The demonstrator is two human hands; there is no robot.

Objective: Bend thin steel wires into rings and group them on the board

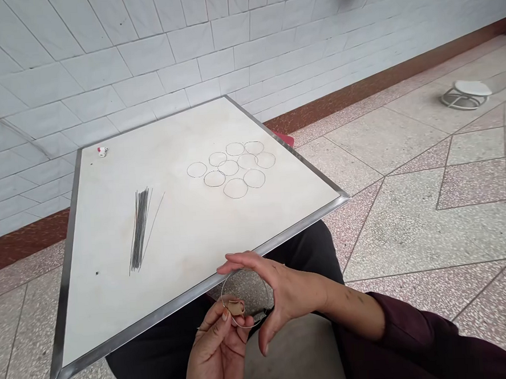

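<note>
Over my lap, just off the table's near edge, my left hand (219, 340) pinches a thin wire ring (266, 289) at its lower left side. A small tan piece (236, 309), perhaps card or leather, sits at the fingertips of that hand. Curved round the ring's right side is my right hand (280, 285), its thumb and fingers spread wide apart. Whether its palm or fingers touch the wire, I cannot tell. Several finished wire rings (236, 197) lie flat on the white table (187, 233), some overlapping. To their left lies a bundle of straight wires (139, 231).
One loose wire (154, 223) lies beside the bundle. A small white and red object (102, 152) sits near the far left corner. The table has a metal rim (137, 328) and stands by a tiled wall (150, 53). A white stool (468, 93) is on the floor at right.
</note>
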